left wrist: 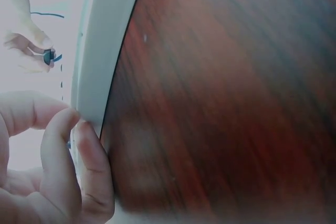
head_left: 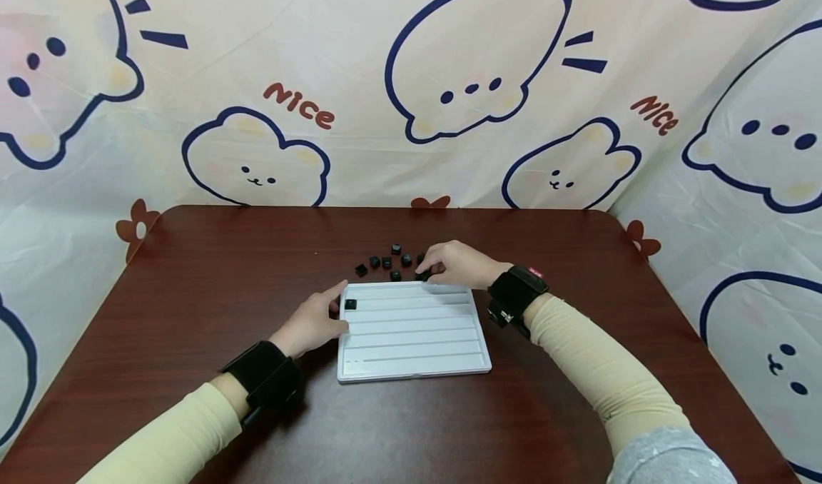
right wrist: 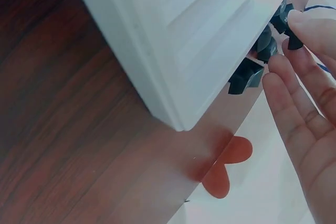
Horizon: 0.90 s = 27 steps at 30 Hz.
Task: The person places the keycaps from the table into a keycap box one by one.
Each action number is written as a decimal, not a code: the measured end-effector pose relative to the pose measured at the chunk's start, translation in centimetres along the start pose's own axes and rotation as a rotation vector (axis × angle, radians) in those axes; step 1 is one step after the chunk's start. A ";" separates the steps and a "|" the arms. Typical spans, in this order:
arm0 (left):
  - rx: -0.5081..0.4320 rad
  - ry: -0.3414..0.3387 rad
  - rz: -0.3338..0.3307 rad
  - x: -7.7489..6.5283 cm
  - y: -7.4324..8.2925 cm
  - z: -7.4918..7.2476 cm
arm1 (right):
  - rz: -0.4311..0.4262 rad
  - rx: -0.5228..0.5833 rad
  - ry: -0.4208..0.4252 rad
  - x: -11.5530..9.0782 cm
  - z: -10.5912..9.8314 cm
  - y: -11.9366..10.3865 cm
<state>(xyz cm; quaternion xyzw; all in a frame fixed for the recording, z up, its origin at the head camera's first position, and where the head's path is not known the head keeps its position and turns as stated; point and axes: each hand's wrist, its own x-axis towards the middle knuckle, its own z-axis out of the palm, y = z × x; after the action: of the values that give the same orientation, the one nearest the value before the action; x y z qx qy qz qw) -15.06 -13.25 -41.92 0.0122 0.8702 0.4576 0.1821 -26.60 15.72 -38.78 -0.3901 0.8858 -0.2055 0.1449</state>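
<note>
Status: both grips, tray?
Left grip holding white ridged tray by left edge. Right grip pinching black keycap near far edge. One keycap on tray, far left. Loose keycaps may crowd right grip.

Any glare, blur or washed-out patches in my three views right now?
Head: white ridged rectangular board clear, with dull sheen on the brown wood-grain table in front; left wrist: left side blown out white, table soft; right wrist: ridges fade into glare toward the top, small black cube-like pieces dark but visible.
</note>
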 end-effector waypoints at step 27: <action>0.028 0.008 0.030 0.3 -0.3 -0.1 | -0.086 0.026 0.000 2.0 1.9 -2.8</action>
<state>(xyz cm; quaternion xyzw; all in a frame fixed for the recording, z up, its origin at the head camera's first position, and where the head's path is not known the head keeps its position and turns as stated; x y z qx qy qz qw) -15.32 -13.41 -42.22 0.0258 0.8770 0.4481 0.1715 -25.34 12.02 -39.33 -0.4260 0.8655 -0.2227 0.1411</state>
